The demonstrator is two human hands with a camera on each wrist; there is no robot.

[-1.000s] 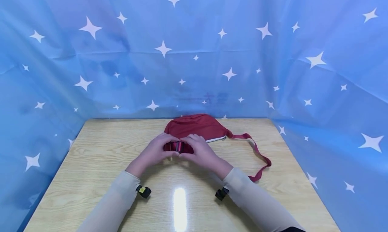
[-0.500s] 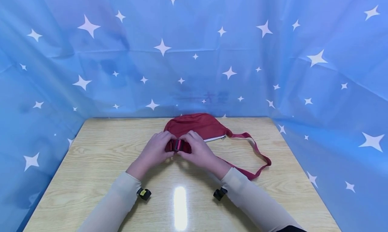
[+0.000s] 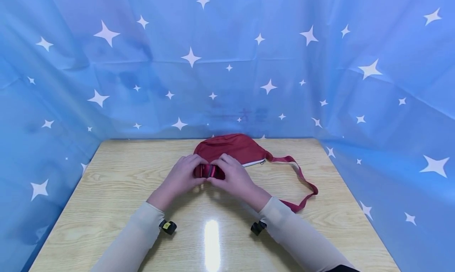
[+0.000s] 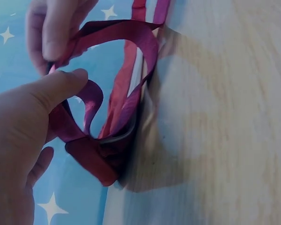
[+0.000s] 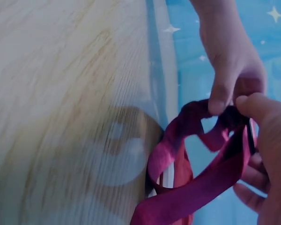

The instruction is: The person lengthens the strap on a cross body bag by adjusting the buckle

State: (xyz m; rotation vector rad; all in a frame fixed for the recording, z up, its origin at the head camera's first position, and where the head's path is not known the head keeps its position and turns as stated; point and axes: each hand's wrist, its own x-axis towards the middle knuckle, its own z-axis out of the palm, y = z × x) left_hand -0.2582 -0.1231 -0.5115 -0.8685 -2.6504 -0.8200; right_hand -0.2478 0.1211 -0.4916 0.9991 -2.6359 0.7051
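Note:
A dark red waist bag (image 3: pixel 232 145) with a white zipper (image 3: pixel 254 163) lies at the back of the table. Just in front of it, both hands pinch its strap (image 5: pixel 196 192), which loops and twists between them. My left hand (image 3: pixel 182 177) holds the strap between thumb and fingers on the left. Close beside it, my right hand (image 3: pixel 232 175) grips the strap at a dark slider buckle (image 5: pixel 251 136). In the left wrist view the left thumb (image 4: pixel 70 84) lies against the webbing, and a large strap loop (image 4: pixel 150 47) arches toward the right hand.
The rest of the strap curves out over the table on the right (image 3: pixel 314 189). Blue cloth (image 3: pixel 227 78) with white stars hangs behind and at both sides of the wooden table (image 3: pixel 117 177). A bright light reflection shows on the table's front part.
Both hands stay at the strap with small finger shifts, and the buckle between them has tilted slightly. The strap part near the right forearm has shifted. The bag lies where it was.

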